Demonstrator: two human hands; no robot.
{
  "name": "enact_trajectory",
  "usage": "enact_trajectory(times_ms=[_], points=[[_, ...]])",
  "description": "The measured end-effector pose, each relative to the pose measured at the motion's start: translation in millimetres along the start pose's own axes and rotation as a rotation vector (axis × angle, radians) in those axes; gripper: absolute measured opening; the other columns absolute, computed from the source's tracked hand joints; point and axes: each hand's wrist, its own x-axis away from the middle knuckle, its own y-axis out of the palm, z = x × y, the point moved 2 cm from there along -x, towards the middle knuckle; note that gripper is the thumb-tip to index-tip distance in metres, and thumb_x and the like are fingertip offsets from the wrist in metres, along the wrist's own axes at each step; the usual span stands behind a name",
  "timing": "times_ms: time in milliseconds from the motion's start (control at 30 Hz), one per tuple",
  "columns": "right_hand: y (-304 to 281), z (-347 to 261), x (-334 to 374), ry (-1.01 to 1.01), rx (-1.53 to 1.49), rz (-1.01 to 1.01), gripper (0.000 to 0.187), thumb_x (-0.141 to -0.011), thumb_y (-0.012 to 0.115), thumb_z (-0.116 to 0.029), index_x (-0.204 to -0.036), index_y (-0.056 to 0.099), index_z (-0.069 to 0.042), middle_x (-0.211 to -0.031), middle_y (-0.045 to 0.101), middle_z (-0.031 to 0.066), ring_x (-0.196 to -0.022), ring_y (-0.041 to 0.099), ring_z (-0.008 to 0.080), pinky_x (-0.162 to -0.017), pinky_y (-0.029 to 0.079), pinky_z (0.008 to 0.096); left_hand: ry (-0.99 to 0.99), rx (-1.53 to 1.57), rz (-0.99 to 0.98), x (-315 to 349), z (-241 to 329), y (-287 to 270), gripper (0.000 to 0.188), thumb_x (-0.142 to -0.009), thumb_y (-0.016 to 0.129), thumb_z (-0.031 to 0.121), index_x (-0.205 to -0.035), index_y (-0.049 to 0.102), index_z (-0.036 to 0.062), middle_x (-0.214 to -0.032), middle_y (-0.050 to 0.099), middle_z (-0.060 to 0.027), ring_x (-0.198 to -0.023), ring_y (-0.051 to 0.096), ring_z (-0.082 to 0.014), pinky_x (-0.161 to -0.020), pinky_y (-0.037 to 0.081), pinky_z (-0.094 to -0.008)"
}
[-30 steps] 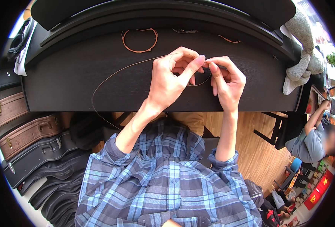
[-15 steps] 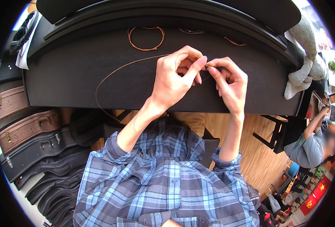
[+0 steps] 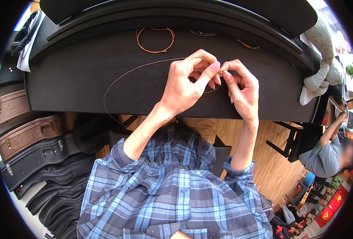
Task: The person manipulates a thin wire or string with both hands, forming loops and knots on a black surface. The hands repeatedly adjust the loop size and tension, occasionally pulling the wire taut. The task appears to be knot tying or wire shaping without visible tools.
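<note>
A thin bronze-coloured guitar string [image 3: 120, 77] runs between my hands above the black desk [image 3: 69, 89]. Its long free part arcs out to the left and drops past the desk's front edge. My left hand [image 3: 184, 87] pinches the string between thumb and forefinger, and a smaller loop of it hangs beneath those fingers. Close beside, almost touching, my right hand [image 3: 243, 89] is closed with thumb against forefinger on an end of the string; that tip is mostly covered. Farther back on the desk lies a copper-coloured coiled string [image 3: 155, 52] with a small ring end.
A silvery coil [image 3: 202, 33] and a short copper-coloured piece [image 3: 248, 44] lie along the desk's back. A grey plush toy [image 3: 317, 77] leans at the right corner. Instrument cases [image 3: 31, 135] stand at the left. Another person [image 3: 323, 155] is off to the right.
My left hand has shifted slightly right, and the string's arc with it. More of the small loop shows below my fingers. Both hands keep their pinch.
</note>
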Motion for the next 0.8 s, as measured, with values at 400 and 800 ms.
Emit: enact_trajectory(times_ms=[400,800], points=[[1.5,4.4,5.8,-0.215,0.044,0.116,0.009,-0.1,0.063,-0.005,-0.105,0.068,0.0,-0.099,0.065,0.0052,-0.061,0.054,0.0031,-0.053,0.043,0.0197,-0.057,0.017,0.036,-0.7,0.3,0.3,0.011,-0.098,0.068,0.012,-0.1,0.066,0.0014,-0.077,0.072,-0.0066,-0.061,0.065,-0.0087,-0.056,0.051,-0.0224],[-5.0,-16.9,-6.6,-0.444,0.306,-0.017,0.023,-0.077,0.086,-0.008,-0.099,0.079,-0.007,-0.089,0.065,0.0013,-0.057,0.046,0.0027,-0.05,0.035,0.0194,0.118,-0.348,-0.305,1.0,3.9,-6.4,0.017,-0.078,0.084,0.015,-0.09,0.077,0.0049,-0.073,0.069,-0.0038,-0.06,0.058,-0.0098,-0.056,0.047,-0.0267]])
